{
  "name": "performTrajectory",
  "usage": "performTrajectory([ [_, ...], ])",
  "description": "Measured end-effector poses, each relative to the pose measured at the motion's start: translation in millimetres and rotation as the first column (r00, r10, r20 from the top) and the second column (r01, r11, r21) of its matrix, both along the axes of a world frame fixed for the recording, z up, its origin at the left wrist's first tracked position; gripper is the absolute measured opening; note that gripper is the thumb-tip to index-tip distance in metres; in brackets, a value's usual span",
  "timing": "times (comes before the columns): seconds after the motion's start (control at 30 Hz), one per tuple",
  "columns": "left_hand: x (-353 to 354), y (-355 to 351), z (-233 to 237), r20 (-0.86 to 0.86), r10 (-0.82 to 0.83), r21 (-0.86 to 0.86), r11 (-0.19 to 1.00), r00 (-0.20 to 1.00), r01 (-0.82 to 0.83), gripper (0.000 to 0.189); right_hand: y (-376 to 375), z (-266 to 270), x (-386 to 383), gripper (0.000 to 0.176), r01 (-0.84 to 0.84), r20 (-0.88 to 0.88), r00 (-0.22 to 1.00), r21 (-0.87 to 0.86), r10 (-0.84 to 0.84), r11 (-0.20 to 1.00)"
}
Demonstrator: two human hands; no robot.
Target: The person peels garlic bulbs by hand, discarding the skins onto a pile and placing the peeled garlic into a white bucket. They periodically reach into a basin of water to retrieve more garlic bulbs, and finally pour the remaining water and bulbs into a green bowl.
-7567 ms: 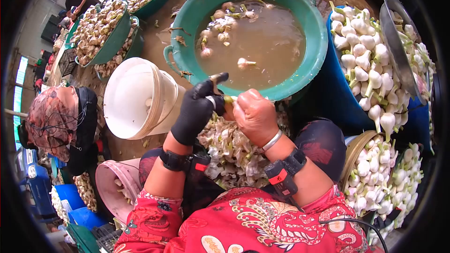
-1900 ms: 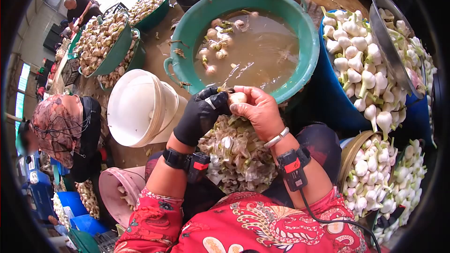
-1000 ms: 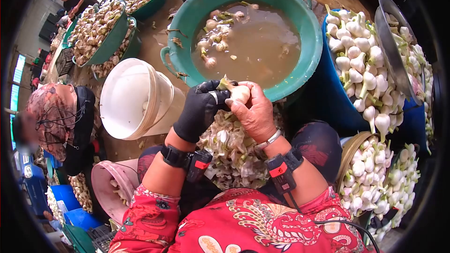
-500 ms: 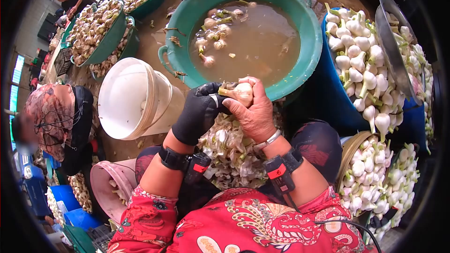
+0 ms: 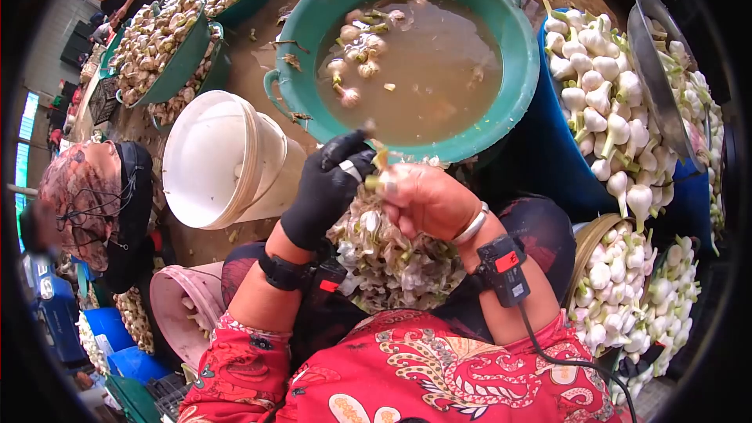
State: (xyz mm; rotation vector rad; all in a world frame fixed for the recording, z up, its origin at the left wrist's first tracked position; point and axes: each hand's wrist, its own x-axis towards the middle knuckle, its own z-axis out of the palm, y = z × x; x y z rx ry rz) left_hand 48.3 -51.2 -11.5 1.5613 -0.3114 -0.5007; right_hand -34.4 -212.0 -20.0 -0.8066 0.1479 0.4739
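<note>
Above the lap, my left hand [image 5: 329, 188], in a black glove with a pale band on one finger, is closed at a tan-green strip of garlic skin [image 5: 380, 157]. Close beside it, my bare right hand [image 5: 431, 196] is wrapped round a garlic bulb; its fingers hide most of the bulb, and the cut stem [image 5: 373, 183] points toward the glove. Below both hands lies a heap of peeled garlic skins [image 5: 399, 258]. Just beyond them stands a green tub [image 5: 521, 110] of murky water, with several unpeeled garlic bulbs [image 5: 368, 69] at its left side.
A white bucket [image 5: 200, 168] lies tilted at left, with a pink bucket [image 5: 168, 305] below it. At right, a blue barrel [image 5: 576, 157] and a basket [image 5: 583, 266] hold white garlic. Green tubs [image 5: 176, 70] of unpeeled garlic stand at far left. A co-worker [image 5: 86, 204] bends nearby.
My right hand has turned over and closed round the bulb, hiding most of it. My left hand has shifted slightly, and a strip of skin now stands out between the hands.
</note>
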Motion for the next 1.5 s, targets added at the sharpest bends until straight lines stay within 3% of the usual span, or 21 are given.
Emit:
performTrajectory([
  [0.03,0.3,4.1,6.8,-0.210,0.011,-0.142,0.989,0.978,-0.041,0.039,-0.9,-7.7,4.8,0.024,0.150,-0.018,0.989,0.055,-0.149,0.987],
  [0.2,-1.0,6.9,11.2,-0.210,-0.105,-0.176,0.982,0.972,0.068,0.036,6.3,-6.5,8.6,0.028,0.227,0.074,0.973,-0.193,-0.217,0.955],
  [0.27,0.6,9.0,6.2,0.141,-0.146,0.030,0.989,0.979,0.143,0.029,8.1,-9.4,8.6,0.026,0.262,0.154,0.961,-0.259,-0.228,0.930],
  [0.37,1.0,6.6,20.6,-0.034,-0.086,0.014,0.996,0.996,0.086,0.024,4.9,1.9,17.4,0.020,0.242,-0.151,0.957,-0.044,-0.246,0.969],
  [0.53,6.2,9.1,15.9,-0.110,-0.101,0.024,0.994,0.989,0.104,0.024,4.7,-25.3,25.7,0.011,0.235,-0.068,0.972,0.209,-0.225,0.949],
  [0.67,13.7,14.5,11.5,-0.142,-0.091,-0.086,0.993,0.986,0.079,0.024,13.0,-18.4,29.2,0.007,0.497,0.135,0.864,-0.076,-0.484,0.865],
  [0.7,21.0,18.2,4.6,-0.151,-0.047,-0.103,0.994,0.987,0.032,0.025,10.8,-22.0,28.1,0.010,0.621,0.436,0.765,-0.305,-0.474,0.722],
  [0.73,27.2,21.7,1.1,-0.158,0.000,-0.121,0.992,0.987,-0.019,0.025,10.1,-22.9,27.7,0.013,0.748,0.696,0.634,-0.441,-0.338,0.496],
  [0.77,29.9,23.8,3.7,0.241,-0.024,-0.016,0.999,0.970,0.029,0.026,12.0,-0.8,18.2,0.012,0.743,0.720,0.640,-0.489,-0.270,0.457],
  [0.8,34.5,27.3,6.2,-0.015,0.054,-0.083,0.995,0.998,-0.055,0.023,14.4,-0.2,12.4,0.010,0.687,0.775,0.628,-0.510,-0.069,0.518],
  [0.87,40.1,36.0,-6.5,0.341,-0.010,0.063,0.998,0.940,-0.012,0.023,23.6,-6.1,-2.3,0.016,0.174,0.510,0.752,-0.765,0.418,0.620],
  [0.9,37.5,30.2,6.5,-0.161,0.094,-0.142,0.983,0.982,-0.118,0.025,29.8,-26.0,-10.2,0.020,0.154,0.398,0.767,-0.876,0.503,0.457],
  [0.93,37.6,29.9,1.6,-0.261,0.075,-0.233,0.962,0.963,-0.138,0.029,33.3,-43.2,-15.2,0.025,0.127,0.267,0.783,-0.953,0.561,0.276],
  [1.0,30.9,26.4,3.1,-0.251,0.043,-0.231,0.968,0.967,-0.103,0.028,22.2,-38.2,-2.7,0.031,0.328,0.355,0.837,-0.935,0.417,0.137],
  [1.1,16.6,30.6,12.2,-0.089,0.020,-0.026,0.999,0.996,-0.023,0.020,16.4,-16.2,9.2,0.008,0.574,0.532,0.816,-0.699,-0.226,0.426],
  [1.17,18.2,69.4,36.4,0.088,0.116,0.054,0.991,0.989,-0.120,0.014,12.2,-28.5,10.7,0.016,0.402,0.327,0.914,-0.643,-0.241,0.652],
  [1.27,8.8,177.1,99.3,0.469,0.298,0.208,0.877,0.831,-0.432,0.015,19.0,1.1,10.1,0.020,0.399,0.209,0.917,-0.498,-0.341,0.770],
  [1.37,-18.6,304.3,129.9,0.642,0.341,0.474,0.527,0.686,-0.705,0.016,14.5,-1.9,12.4,0.026,0.365,0.182,0.931,-0.500,-0.316,0.786],
  [1.43,-44.3,356.5,139.9,0.661,-0.033,0.750,-0.001,0.749,-0.662,0.015,20.5,-2.7,12.2,0.025,0.330,0.191,0.944,-0.515,-0.269,0.791],
  [1.47,-52.3,355.5,138.1,0.670,0.034,0.737,0.096,0.742,-0.669,0.018,25.3,-2.9,11.2,0.024,0.293,0.190,0.955,-0.532,-0.226,0.794],
  [1.5,-53.7,333.4,139.9,0.628,0.189,0.679,0.342,0.755,-0.650,0.022,30.5,-2.8,10.7,0.027,0.249,0.218,0.964,-0.536,-0.153,0.807],
])
